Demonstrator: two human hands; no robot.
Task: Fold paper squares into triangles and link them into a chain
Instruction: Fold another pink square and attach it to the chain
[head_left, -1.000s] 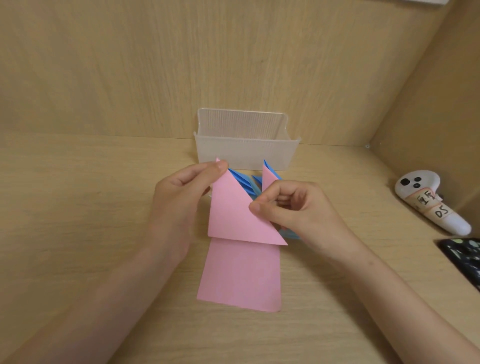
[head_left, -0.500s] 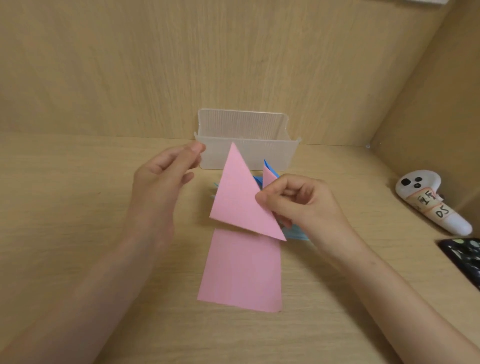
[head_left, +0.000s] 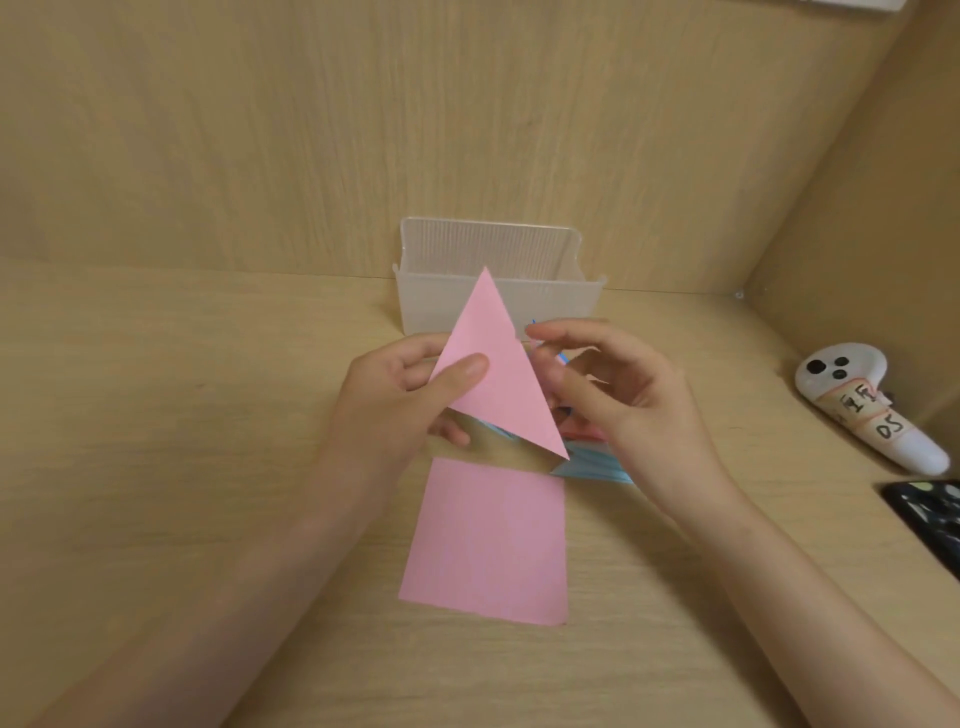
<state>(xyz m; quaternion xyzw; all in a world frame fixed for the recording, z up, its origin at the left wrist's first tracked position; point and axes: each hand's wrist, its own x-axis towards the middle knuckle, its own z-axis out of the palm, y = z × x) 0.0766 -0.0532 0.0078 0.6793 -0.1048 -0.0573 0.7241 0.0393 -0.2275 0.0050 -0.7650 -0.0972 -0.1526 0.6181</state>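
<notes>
Pink triangle (head_left: 493, 374): smooth folded paper, held above desk (head_left: 156, 467), apex up | pinched at its left edge by left hand (head_left: 395, 410), thumb on front | right hand (head_left: 613, 400) spread, fingers loose beside right edge | pink sheet (head_left: 488, 545) flat beneath | blue triangles (head_left: 597, 465) behind | ribbed translucent box (head_left: 545, 260) at back.

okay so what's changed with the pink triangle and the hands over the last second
The pink triangle passed from hand to hand: the left hand, which had let go of it half a second ago, now pinches it by its left edge and holds it raised, while the right hand has released it and opened beside it. The pink square, clear bin and white controller stayed put.
</notes>
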